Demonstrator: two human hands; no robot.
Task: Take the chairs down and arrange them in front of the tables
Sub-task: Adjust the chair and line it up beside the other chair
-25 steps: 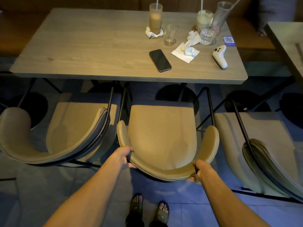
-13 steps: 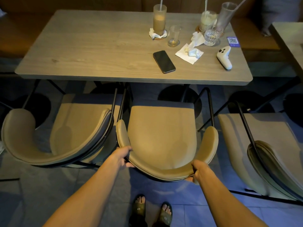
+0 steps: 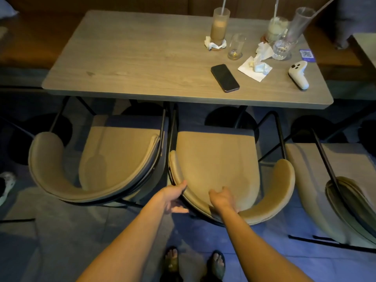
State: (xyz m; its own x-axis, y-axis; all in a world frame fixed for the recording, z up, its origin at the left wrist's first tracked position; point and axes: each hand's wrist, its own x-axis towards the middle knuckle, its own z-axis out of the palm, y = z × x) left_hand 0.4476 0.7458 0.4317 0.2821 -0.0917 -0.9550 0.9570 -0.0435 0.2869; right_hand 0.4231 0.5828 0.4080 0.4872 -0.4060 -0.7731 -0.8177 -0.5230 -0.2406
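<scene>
Three tan padded chairs stand on the floor at the near edge of the wooden table. The middle chair faces the table with its curved backrest towards me. My left hand pinches the left part of that backrest, thumb on top and fingers underneath. My right hand lies over the middle of the same backrest with its fingers apart, gripping nothing. The left chair stands close beside the middle one, their frames almost touching. The right chair is turned sideways and partly cut off by the frame edge.
On the table lie a black phone, a white controller, crumpled napkins and several drinking glasses. A brown bench runs behind the table. A second table's corner shows at far right. My sandalled feet stand on the tiled floor.
My right hand has let go of the backrest's right end and moved left to its middle. My left hand stays at the left part. The view has shifted left.
</scene>
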